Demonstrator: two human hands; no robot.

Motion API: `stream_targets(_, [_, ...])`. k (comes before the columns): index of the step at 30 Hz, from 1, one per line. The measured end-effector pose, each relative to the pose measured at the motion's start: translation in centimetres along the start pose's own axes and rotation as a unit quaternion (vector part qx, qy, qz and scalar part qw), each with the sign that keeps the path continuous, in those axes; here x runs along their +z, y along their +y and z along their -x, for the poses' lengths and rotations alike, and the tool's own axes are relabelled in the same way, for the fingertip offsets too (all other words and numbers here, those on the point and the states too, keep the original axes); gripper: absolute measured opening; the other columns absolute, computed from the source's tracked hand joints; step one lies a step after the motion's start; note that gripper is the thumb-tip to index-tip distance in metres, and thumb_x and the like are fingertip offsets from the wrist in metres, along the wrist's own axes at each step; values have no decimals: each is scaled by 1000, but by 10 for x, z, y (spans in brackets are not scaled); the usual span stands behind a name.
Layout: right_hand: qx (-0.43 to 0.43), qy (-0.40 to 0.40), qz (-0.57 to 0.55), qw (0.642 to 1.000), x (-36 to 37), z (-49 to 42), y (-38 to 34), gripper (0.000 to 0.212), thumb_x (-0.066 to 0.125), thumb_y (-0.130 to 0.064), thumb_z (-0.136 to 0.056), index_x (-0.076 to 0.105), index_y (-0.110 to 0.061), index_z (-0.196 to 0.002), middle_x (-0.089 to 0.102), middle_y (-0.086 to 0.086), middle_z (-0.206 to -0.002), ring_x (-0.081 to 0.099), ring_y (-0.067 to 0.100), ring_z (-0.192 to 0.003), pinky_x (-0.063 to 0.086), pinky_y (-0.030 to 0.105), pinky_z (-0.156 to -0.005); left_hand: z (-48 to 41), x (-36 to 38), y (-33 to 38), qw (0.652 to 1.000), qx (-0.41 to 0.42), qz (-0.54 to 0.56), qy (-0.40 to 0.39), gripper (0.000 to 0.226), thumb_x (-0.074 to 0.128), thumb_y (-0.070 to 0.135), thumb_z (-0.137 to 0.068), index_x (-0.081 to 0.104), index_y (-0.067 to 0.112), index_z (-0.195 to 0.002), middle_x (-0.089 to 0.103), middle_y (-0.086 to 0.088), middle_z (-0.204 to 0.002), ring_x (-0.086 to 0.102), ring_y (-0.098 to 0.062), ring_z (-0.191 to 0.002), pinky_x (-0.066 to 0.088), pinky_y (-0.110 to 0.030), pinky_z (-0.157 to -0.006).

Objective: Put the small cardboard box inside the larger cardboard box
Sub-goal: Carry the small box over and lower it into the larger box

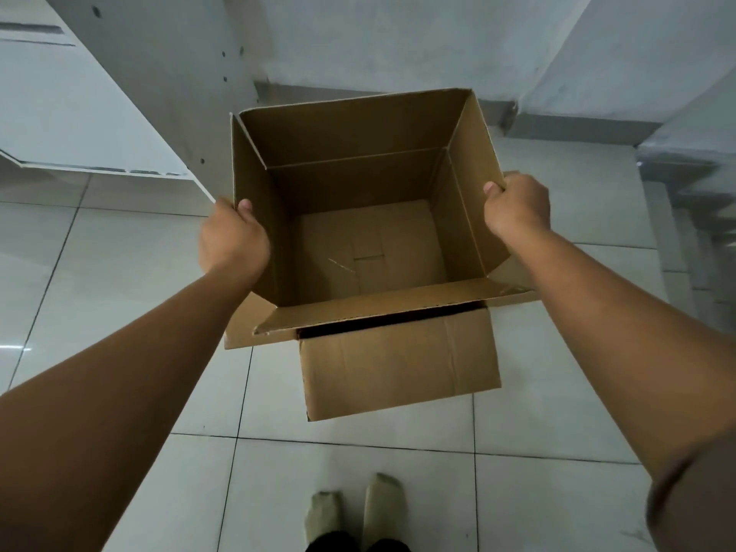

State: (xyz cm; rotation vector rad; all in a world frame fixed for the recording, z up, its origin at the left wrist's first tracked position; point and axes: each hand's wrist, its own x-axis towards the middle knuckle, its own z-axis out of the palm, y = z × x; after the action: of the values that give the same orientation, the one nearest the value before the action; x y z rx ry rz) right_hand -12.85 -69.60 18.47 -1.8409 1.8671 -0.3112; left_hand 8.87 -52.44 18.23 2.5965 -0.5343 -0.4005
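I hold an open, empty brown cardboard box (358, 177), the small box, in front of me above the floor. My left hand (233, 241) grips its left wall with the thumb inside. My right hand (517, 209) grips its right wall the same way. Its near flap (378, 308) is folded outward. Directly under it lies the larger cardboard box (398, 364). Only that box's spread flaps show at the near, left and right sides, with a dark gap between the two boxes. The rest of the larger box is hidden.
A white cabinet panel (79, 113) slants in at the left. A grey wall (398, 41) stands behind, and a grey step or ledge (685, 161) is at the right. My feet in socks (358, 511) stand on the pale tiled floor (119, 272).
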Motion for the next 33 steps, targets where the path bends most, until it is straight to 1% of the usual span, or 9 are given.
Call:
stream_targets(6, [-7, -30, -5, 1000, 21, -8, 11, 32, 40, -26, -99, 60, -1, -103, 57, 12, -90, 58, 27, -88, 39, 28, -64, -4, 25, -15, 999, -11, 40, -12, 42, 28, 32, -102, 49, 0, -121, 62, -23, -111, 60, -37, -98, 39, -38, -72])
stream_targets(11, [26, -64, -27, 997, 68, -18, 49, 30, 42, -26, -98, 46, -16, -70, 41, -3, -65, 51, 21, -78, 35, 23, -54, -11, 71, -47, 998, -16, 49, -32, 40, 31, 32, -102, 50, 0, -117, 53, -11, -88, 52, -25, -78, 41, -36, -67])
stream_targets(14, [38, -87, 1, 995, 99, -26, 75, 26, 43, -24, -98, 56, -9, -81, 57, 7, -81, 58, 28, -90, 48, 32, -66, -18, 102, -66, 998, -19, 48, -43, 38, 34, 32, -101, 53, 1, -111, 59, -16, -88, 60, -35, -82, 46, -40, -68])
stream_targets(17, [44, -70, 36, 996, 126, -32, 101, 35, 47, -20, -96, 55, 2, -123, 59, 23, -124, 59, 33, -111, 50, 41, -88, -25, 131, -84, 999, -1, 33, -38, 36, 39, 33, -99, 56, 2, -95, 64, -24, -99, 63, -40, -90, 51, -44, -74])
stream_targets(19, [17, -48, 49, 998, 138, -35, 115, 35, 52, -13, -94, 54, 2, -125, 59, 24, -125, 60, 30, -106, 49, 38, -85, -27, 144, -94, 999, 10, 24, -40, 32, 43, 31, -98, 57, 4, -90, 65, -24, -101, 62, -39, -91, 50, -42, -74])
stream_targets(22, [-29, -18, 62, 997, 149, -37, 129, 35, 57, -2, -89, 57, 1, -123, 64, 21, -120, 62, 34, -107, 50, 36, -88, -25, 160, -103, 998, 13, 29, -46, 26, 47, 18, -97, 59, 6, -117, 65, -17, -116, 63, -32, -103, 51, -37, -82])
stream_targets(25, [-50, 2, 65, 997, 158, -36, 140, 32, 54, 9, -85, 62, 1, -115, 67, 21, -110, 64, 33, -100, 49, 31, -82, -24, 171, -109, 996, 18, 70, -46, 32, 41, -4, -90, 63, 5, -112, 69, -15, -110, 66, -28, -99, 54, -34, -83])
stream_targets(29, [-72, 32, 75, 994, 159, -33, 150, 26, 52, 6, -87, 63, 0, -110, 65, 21, -111, 63, 32, -99, 49, 30, -81, -20, 176, -109, 997, 26, 52, -50, 28, 45, 6, -94, 62, 6, -117, 65, -15, -115, 63, -29, -99, 47, -30, -78])
stream_targets(33, [-140, 30, 103, 984, 151, -12, 155, 29, 57, -16, -90, 59, -4, -116, 56, 20, -118, 53, 32, -111, 47, 35, -89, 4, 175, -112, 996, 87, 11, -32, 39, 52, 22, -95, 50, 9, -131, 47, -15, -135, 50, -29, -121, 44, -37, -99])
